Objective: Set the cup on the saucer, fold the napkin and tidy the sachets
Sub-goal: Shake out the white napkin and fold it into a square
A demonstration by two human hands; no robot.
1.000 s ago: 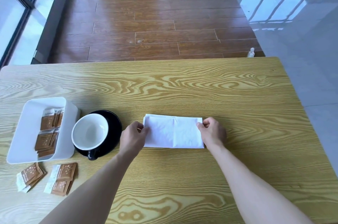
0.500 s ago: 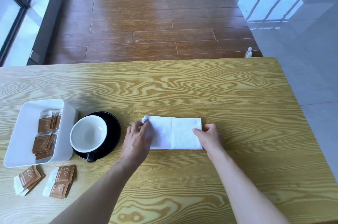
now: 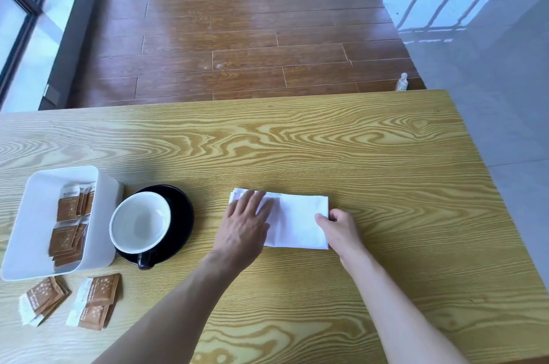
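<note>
A white napkin, folded into a rectangle, lies flat on the wooden table. My left hand rests flat on its left part, fingers spread. My right hand pinches the napkin's right edge. Left of them a white-lined cup stands on a black saucer, its black handle towards me. A white box at the far left holds several brown sachets. Two small piles of brown sachets lie on the table in front of the box.
The table's far edge and right edge drop to a wooden floor and pale tiles. A small bottle stands on the floor beyond the far right corner.
My left hand has slid from the napkin's left edge onto its top and flattened out. My right hand has stayed at the right edge. The napkin keeps its place.
</note>
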